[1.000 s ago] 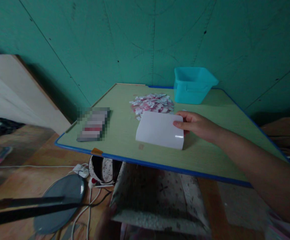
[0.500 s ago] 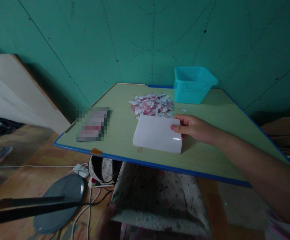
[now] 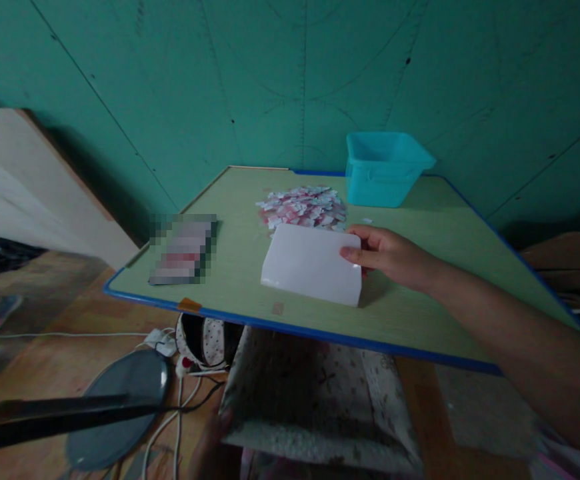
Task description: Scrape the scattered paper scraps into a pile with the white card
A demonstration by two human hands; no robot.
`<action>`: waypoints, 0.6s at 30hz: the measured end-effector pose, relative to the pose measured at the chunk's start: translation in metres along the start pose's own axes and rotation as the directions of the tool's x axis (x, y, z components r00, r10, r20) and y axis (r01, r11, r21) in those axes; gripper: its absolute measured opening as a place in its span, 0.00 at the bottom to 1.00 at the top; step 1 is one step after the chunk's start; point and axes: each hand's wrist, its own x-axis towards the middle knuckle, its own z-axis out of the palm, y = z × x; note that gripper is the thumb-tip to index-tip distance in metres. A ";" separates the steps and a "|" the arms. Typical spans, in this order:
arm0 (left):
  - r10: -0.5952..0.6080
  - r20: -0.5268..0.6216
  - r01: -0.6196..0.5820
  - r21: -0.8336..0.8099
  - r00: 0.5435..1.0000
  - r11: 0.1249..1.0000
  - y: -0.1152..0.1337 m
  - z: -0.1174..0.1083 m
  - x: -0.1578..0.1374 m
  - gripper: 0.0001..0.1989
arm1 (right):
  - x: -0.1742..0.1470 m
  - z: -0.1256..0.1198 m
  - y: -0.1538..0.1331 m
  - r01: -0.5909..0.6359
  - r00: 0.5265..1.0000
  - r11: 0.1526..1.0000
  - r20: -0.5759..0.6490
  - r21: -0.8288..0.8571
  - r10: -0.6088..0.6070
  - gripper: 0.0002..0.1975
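Right hand [image 3: 387, 255] outstretched, fingers [image 3: 353, 254] pinched; left hand [image 3: 215, 443] low, barely visible.

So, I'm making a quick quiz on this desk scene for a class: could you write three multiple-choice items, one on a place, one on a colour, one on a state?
1. Where does the pile of small pink and white paper scraps lie?
A. inside the tub
B. on the green table top, just beyond the white sheet
C. on the floor

2. What colour is the square plastic tub at the table's far edge?
A. turquoise
B. red
C. black

3. How does the right hand meet the glossy white sheet of paper?
A. it hovers well clear of it
B. it crumples it into a ball
C. it grips the sheet's right edge, thumb on top

Key: 1 B, the scraps sit on the table between sheet and tub; 2 A, the tub is turquoise; 3 C, the thumb presses on the sheet's right edge, and the sheet looks flat.
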 end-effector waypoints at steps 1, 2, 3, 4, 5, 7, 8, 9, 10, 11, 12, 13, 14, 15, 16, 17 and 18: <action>0.002 -0.004 -0.002 0.003 1.000 1.000 0.000 -0.001 0.001 0.05 | 0.000 0.000 0.000 0.000 1.000 1.000 -0.002 -0.001 0.000 0.09; -0.001 -0.007 0.001 0.002 1.000 1.000 0.000 -0.001 0.001 0.05 | -0.001 0.000 0.000 -0.002 1.000 1.000 -0.002 -0.004 0.002 0.09; -0.004 -0.009 0.004 0.000 1.000 1.000 0.000 0.000 0.000 0.05 | -0.001 0.000 0.000 -0.002 1.000 1.000 -0.003 -0.007 0.002 0.09; -0.007 -0.008 0.007 -0.003 1.000 1.000 0.000 0.002 -0.002 0.05 | -0.001 0.000 0.000 -0.001 1.000 1.000 -0.004 -0.008 0.001 0.09; -0.012 -0.004 0.012 -0.008 1.000 1.000 0.001 0.005 -0.005 0.06 | -0.001 0.000 0.000 -0.001 1.000 1.000 -0.004 -0.008 0.001 0.09; -0.022 0.008 0.022 -0.020 1.000 1.000 0.003 0.011 -0.012 0.09 | 0.000 0.000 0.001 -0.002 1.000 1.000 0.001 -0.002 0.002 0.10; -0.026 0.014 0.026 -0.027 1.000 0.999 0.004 0.014 -0.015 0.11 | 0.000 0.000 0.001 -0.001 1.000 1.000 0.003 0.002 0.001 0.10; -0.027 0.019 0.027 -0.034 0.999 0.999 0.005 0.017 -0.017 0.12 | 0.000 0.000 0.002 0.002 1.000 1.000 0.005 0.003 -0.002 0.10; -0.025 0.023 0.026 -0.043 0.999 0.999 0.006 0.020 -0.019 0.13 | 0.000 0.000 0.002 0.006 1.000 1.000 0.008 0.001 -0.006 0.10; -0.021 0.026 0.023 -0.052 0.999 0.998 0.007 0.022 -0.020 0.13 | 0.000 0.000 0.003 0.010 1.000 1.000 0.010 -0.002 -0.010 0.10; -0.017 0.029 0.018 -0.061 0.999 0.998 0.007 0.023 -0.020 0.13 | 0.000 0.000 0.003 0.013 1.000 1.000 0.013 -0.007 -0.013 0.10; -0.011 0.032 0.013 -0.069 0.999 0.998 0.008 0.024 -0.020 0.13 | 0.000 0.000 0.003 0.014 1.000 1.000 0.018 -0.011 -0.014 0.10; -0.006 0.035 0.009 -0.078 0.999 0.997 0.007 0.024 -0.019 0.13 | 0.000 0.001 0.003 0.015 1.000 1.000 0.023 -0.016 -0.015 0.10; -0.002 0.038 0.005 -0.085 0.999 0.996 0.007 0.023 -0.018 0.13 | 0.000 0.001 0.003 0.015 1.000 1.000 0.027 -0.021 -0.014 0.10; 0.003 0.041 0.001 -0.092 0.999 0.996 0.006 0.022 -0.017 0.13 | 0.001 0.002 0.004 0.014 0.999 1.000 0.030 -0.026 -0.014 0.10; 0.006 0.044 -0.002 -0.098 0.999 0.995 0.004 0.020 -0.015 0.13 | 0.001 0.002 0.004 0.014 0.999 1.000 0.033 -0.028 -0.013 0.10; 0.010 0.046 -0.005 -0.102 0.999 0.995 0.003 0.017 -0.014 0.12 | 0.001 0.002 0.004 0.014 0.999 0.999 0.034 -0.029 -0.013 0.09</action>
